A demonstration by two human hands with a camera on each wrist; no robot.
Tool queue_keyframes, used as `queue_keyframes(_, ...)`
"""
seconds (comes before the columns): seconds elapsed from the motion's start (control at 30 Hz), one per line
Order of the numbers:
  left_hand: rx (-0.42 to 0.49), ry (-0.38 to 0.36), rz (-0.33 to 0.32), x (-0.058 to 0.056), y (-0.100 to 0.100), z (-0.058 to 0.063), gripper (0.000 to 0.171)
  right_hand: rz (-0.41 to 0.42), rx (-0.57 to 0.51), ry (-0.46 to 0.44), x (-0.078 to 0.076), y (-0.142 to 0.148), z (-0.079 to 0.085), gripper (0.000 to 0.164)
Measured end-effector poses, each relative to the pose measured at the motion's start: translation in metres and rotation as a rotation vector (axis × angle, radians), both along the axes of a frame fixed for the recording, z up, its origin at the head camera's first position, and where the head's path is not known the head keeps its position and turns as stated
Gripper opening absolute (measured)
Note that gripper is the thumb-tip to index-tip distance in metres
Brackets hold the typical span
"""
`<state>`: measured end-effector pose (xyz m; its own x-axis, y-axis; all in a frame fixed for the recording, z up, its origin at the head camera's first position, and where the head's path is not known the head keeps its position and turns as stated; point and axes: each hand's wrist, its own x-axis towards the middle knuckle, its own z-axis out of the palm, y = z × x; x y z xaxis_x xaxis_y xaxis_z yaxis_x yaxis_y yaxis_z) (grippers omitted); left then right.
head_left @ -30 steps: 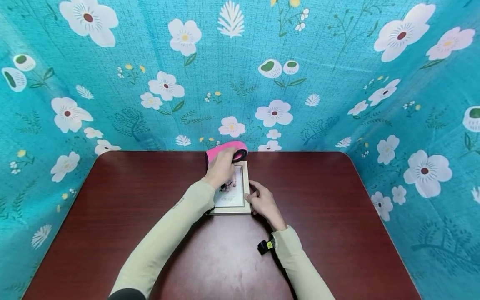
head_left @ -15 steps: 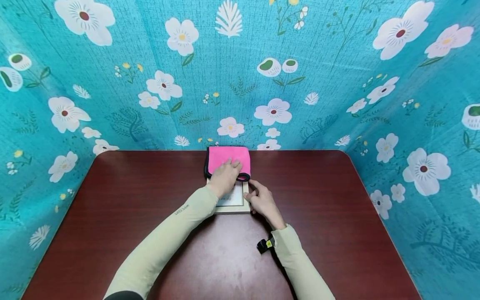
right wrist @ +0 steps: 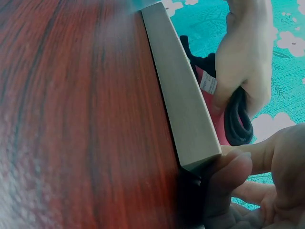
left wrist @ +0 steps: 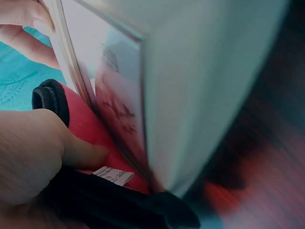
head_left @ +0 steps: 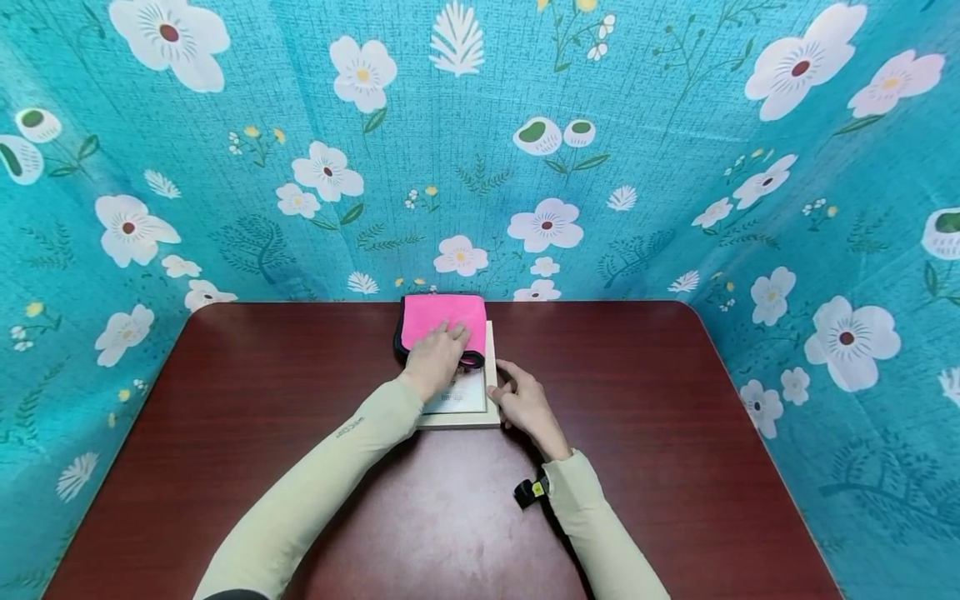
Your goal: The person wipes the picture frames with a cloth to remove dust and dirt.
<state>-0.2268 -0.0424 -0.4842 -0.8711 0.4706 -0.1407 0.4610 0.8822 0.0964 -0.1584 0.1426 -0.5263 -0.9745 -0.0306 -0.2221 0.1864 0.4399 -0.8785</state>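
A picture frame [head_left: 491, 346] with a pale border and a glazed print lies on the table. Over its far part is a folded pink cloth [head_left: 431, 312] with black edging. My left hand [head_left: 437, 358] holds this cloth against the glass, fingers spread over the top and thumb tucked by the fold. A white tag [left wrist: 113, 175] shows on the cloth in the left wrist view. With thumb and fingers, my right hand [head_left: 528, 407] pinches the frame's right border; its thumb [right wrist: 233, 169] is at the corner in the right wrist view. The cloth and left hand hide much of the print.
The dark red-brown wooden table [head_left: 637, 417] extends to both sides and toward me. Behind it and at the sides hangs a blue floral curtain [head_left: 420, 167], close to the frame's far end. A black strap device [head_left: 531, 492] sits at my right wrist.
My left hand has laid the raised cloth flat over the frame's upper part, then slid it left, baring the right border. My right hand keeps its hold on the edge.
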Motion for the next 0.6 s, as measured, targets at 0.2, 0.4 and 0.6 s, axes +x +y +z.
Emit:
queue_keyframes(0.2,-0.017,0.026,0.020,0.003,-0.013,-0.001,0.057,0.000,0.008,-0.016,0.000,0.000,0.000,0.058)
queue_keyframes(0.4,-0.045,0.062,0.017,0.005,-0.023,-0.003,0.052,0.009,0.015,-0.017,0.001,0.001,-0.001,0.057)
queue_keyframes(0.6,-0.093,0.094,0.024,0.005,-0.037,-0.004,0.052,0.010,0.005,-0.018,0.000,0.000,-0.001,0.057)
